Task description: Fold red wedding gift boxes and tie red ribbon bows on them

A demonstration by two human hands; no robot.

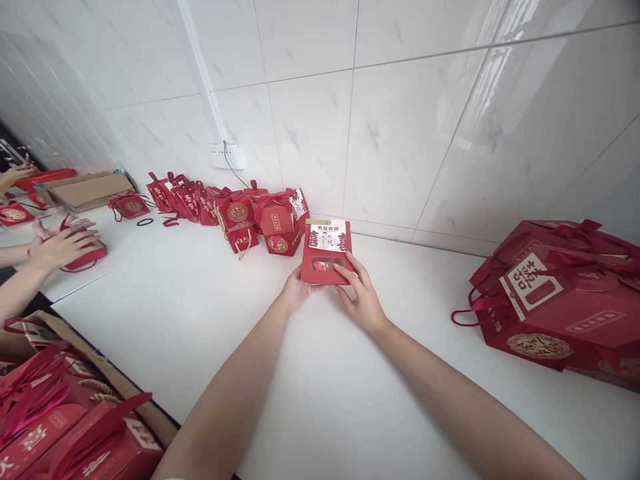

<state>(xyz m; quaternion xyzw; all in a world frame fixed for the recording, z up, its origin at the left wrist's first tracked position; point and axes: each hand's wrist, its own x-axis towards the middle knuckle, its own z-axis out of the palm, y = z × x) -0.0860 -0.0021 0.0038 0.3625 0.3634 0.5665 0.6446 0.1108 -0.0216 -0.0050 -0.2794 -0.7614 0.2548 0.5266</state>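
Between my two hands, above the white table (320, 373), is a red gift box (311, 261) with a white printed label on its upper part and a small window below. My left hand (296, 291) supports its lower left corner from beneath, with the fingers partly hidden behind it. My right hand (361, 293) grips the lower right side, fingertips lying over the window. Just left of the box stand several red hexagonal and square gift boxes (277, 223) with ribbons and gold emblems, close to the wall.
Large red gift boxes (545, 313) stand at the right. A carton (135, 383) full of ribboned red boxes is at the lower left. Another person's hands (67, 245) hold a red box farther left. A wall socket (226, 156) and flattened cardboard (90, 193) are behind.
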